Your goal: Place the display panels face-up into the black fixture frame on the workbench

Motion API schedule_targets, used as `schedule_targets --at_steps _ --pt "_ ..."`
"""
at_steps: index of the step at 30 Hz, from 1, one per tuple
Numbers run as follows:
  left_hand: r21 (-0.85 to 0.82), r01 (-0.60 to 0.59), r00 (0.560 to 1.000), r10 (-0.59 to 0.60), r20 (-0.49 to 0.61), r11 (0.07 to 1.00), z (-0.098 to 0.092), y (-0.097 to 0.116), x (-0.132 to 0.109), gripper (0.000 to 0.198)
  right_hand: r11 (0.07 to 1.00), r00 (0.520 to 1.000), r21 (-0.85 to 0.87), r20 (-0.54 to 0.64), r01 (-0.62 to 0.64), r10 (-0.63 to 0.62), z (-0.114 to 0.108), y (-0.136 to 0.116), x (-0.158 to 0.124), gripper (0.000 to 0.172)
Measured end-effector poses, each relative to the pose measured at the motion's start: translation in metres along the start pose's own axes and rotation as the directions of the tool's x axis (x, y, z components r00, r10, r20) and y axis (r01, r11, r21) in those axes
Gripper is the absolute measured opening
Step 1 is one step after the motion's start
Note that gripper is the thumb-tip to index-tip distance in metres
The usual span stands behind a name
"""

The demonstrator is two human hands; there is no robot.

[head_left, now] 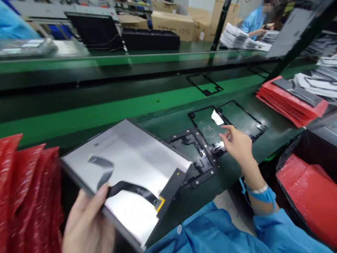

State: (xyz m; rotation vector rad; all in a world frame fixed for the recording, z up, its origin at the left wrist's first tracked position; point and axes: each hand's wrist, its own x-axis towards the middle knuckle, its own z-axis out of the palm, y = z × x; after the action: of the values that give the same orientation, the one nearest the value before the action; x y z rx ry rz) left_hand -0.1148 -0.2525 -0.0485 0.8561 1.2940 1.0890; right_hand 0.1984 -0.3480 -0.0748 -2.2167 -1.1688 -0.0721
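The left hand (pixel 88 225) is gripping the panel (pixel 126 168) by its near edge, tilted off the worktop (pixel 105 112) with its flex cable (pixel 131 189) exposed, while the right hand (pixel 238 144), loosely spread and holding nothing, is reaching over the black frames (pixel 200 154).

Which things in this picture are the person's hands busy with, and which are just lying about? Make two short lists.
In hand:
- silver panel with black flex cable, gripped by the left hand
- black frames on the bench, right hand reaching to them

Lying about:
- red bags at right
- red bags at left
- cardboard boxes
- lone frame on the belt
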Motion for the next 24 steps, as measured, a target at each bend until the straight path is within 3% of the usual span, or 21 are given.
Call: schedule_targets --at_steps 1,2,4,5,6,8,9,10,12,15,16,17,18,19,21,22,24 --pt "-0.049 0.014 1.000 -0.014 -0.003 0.999 0.005 0.002 -0.001 0.046 0.982 0.984 0.057 0.011 0.180 -0.180 -0.002 -0.013 -0.008 0.028" --pt "-0.097 0.034 0.999 -0.032 0.016 0.995 0.010 0.003 -0.001 0.045 0.904 0.911 0.137 0.025 0.404 -0.411 -0.003 -0.028 -0.016 0.032" --pt "-0.178 0.077 0.993 -0.060 0.101 0.981 0.018 0.004 -0.002 0.044 0.646 0.653 0.260 0.071 0.718 -0.754 -0.001 -0.058 -0.029 0.036" --pt "-0.205 0.094 0.987 -0.065 0.144 0.974 0.021 0.004 -0.003 0.042 0.532 0.536 0.282 0.072 0.798 -0.841 0.002 -0.073 -0.034 0.035" --pt "-0.219 0.103 0.982 -0.063 0.180 0.970 0.023 0.004 -0.004 0.040 0.445 0.451 0.276 0.043 0.852 -0.891 0.006 -0.085 -0.038 0.032" --pt "-0.232 0.105 0.966 -0.044 0.253 0.967 0.023 0.005 -0.009 0.033 0.334 0.358 0.234 -0.069 0.913 -0.931 0.015 -0.101 -0.041 0.026" --pt "-0.236 0.101 0.952 -0.025 0.307 0.967 0.021 0.006 -0.011 0.030 0.311 0.348 0.239 -0.128 0.920 -0.929 0.019 -0.105 -0.041 0.024" --pt "-0.246 0.089 0.930 0.009 0.369 0.965 0.018 0.006 -0.013 0.029 0.329 0.387 0.279 -0.186 0.902 -0.903 0.021 -0.105 -0.039 0.022" --pt "-0.277 0.030 0.879 0.106 0.464 0.961 0.009 0.006 -0.013 0.038 0.444 0.578 0.422 -0.276 0.791 -0.768 0.023 -0.098 -0.033 0.023" --pt "-0.233 -0.197 0.878 0.277 0.391 0.952 -0.013 -0.001 -0.003 0.053 0.569 0.819 0.589 -0.422 0.574 -0.388 0.021 -0.075 -0.017 0.023" --pt "-0.165 -0.281 0.887 0.321 0.332 0.946 -0.021 -0.007 0.002 0.055 0.591 0.879 0.658 -0.416 0.467 -0.231 0.021 -0.065 -0.012 0.019" --pt "-0.077 -0.345 0.893 0.352 0.281 0.936 -0.029 -0.013 0.007 0.055 0.595 0.938 0.740 -0.338 0.313 -0.073 0.020 -0.056 -0.007 0.016" --pt "0.019 -0.380 0.897 0.364 0.249 0.925 -0.036 -0.021 0.012 0.056 0.571 0.978 0.815 -0.186 0.099 0.095 0.019 -0.047 -0.002 0.017" --pt "0.117 -0.388 0.904 0.353 0.241 0.914 -0.043 -0.029 0.016 0.058 0.520 0.971 0.843 0.007 -0.133 0.237 0.019 -0.040 0.001 0.024" --pt "0.298 -0.365 0.918 0.287 0.274 0.882 -0.053 -0.044 0.021 0.063 0.426 0.865 0.769 0.327 -0.477 0.380 0.017 -0.029 0.004 0.038" --pt "0.375 -0.354 0.920 0.247 0.304 0.857 -0.056 -0.051 0.022 0.066 0.406 0.815 0.718 0.412 -0.566 0.407 0.017 -0.026 0.004 0.043" --pt "0.494 -0.368 0.909 0.191 0.371 0.788 -0.057 -0.061 0.022 0.071 0.397 0.761 0.655 0.486 -0.643 0.430 0.019 -0.024 0.003 0.048"
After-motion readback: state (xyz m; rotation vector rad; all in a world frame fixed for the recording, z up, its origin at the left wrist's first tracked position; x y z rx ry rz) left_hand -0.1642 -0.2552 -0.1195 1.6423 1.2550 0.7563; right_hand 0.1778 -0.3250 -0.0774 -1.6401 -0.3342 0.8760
